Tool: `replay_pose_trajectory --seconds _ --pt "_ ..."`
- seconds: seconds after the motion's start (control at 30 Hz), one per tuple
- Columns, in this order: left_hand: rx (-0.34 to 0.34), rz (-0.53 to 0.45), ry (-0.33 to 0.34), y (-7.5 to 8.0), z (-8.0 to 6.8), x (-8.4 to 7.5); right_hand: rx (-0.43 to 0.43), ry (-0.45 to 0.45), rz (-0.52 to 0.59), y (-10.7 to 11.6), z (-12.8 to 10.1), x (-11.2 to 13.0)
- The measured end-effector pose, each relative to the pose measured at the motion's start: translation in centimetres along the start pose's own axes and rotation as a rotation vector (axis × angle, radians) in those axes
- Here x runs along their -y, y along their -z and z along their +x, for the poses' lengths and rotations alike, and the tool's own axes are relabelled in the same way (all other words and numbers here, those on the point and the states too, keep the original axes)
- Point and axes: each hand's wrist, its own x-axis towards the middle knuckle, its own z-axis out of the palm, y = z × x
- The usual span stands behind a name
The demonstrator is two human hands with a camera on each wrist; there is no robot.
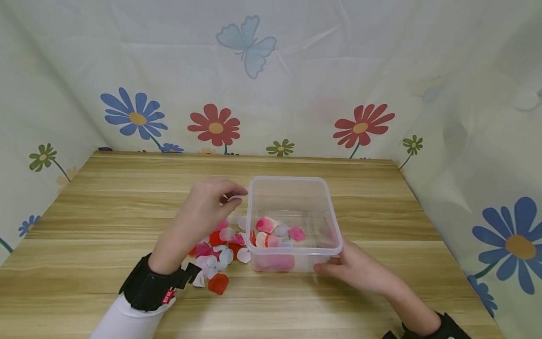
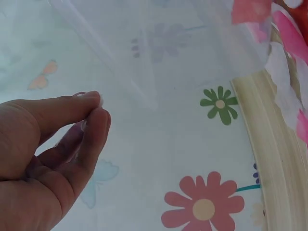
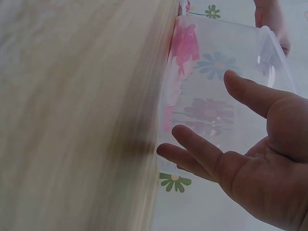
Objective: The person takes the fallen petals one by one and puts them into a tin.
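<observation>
A clear plastic box (image 1: 294, 251) stands on the table with several pink, red and white petals (image 1: 267, 224) inside. At its left rim, raised above the loose pile, my left hand (image 1: 207, 202) pinches a pale petal (image 1: 235, 197) between thumb and fingertips. Only a whitish edge of that petal shows in the left wrist view, the rest being hidden by the fingers. My right hand (image 1: 355, 266) is at the box's front right corner. Its thumb and fingers are spread and fairly straight beside the box wall in the right wrist view (image 3: 260, 159).
A heap of fabric-like petals (image 1: 218, 249), red, pink and white, lies against the box's left side. One red petal (image 1: 218, 284) sits at the heap's front edge. Behind the wooden table (image 1: 127, 188) hangs a flower-printed curtain (image 1: 296, 94), which also closes off both sides.
</observation>
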Motion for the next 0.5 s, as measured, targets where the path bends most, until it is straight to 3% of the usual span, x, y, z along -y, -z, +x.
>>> replay_pose_trajectory --seconds 0.27,0.5 --pt "-0.018 -0.086 -0.153 -1.3 0.6 -1.1 0.001 0.015 -0.021 0.1 -0.1 -0.1" --pt "0.046 -0.102 -0.257 -2.3 0.8 -1.5 -0.007 0.018 -0.030 0.1 0.0 -0.3"
